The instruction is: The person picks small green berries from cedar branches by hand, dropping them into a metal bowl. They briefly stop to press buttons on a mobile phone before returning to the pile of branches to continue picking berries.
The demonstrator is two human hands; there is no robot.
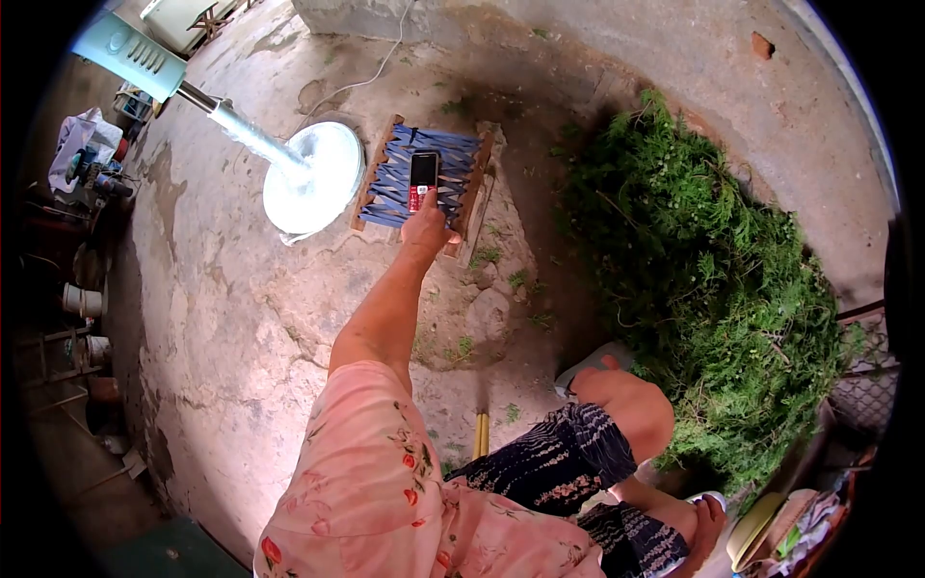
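Note:
A red and black keypad phone [423, 178] lies on a small wooden stool [476, 197] strung with crossed blue straps. My left hand [427, 229] reaches out palm down, index finger extended over the phone's keypad, thumb apart to the right. The other fingers are mostly hidden under the hand. Low at the right, my right hand [709, 532] rests beside my bent leg, its fingers hard to make out.
Left of the stool stands a fan's round white base [332, 178], its pole leaning toward the upper left with a pale blue housing [130, 53]. Cut green branches [713, 289] heap up on the right. A pale cord [371, 77] crosses the concrete; a hat [753, 533] sits bottom right.

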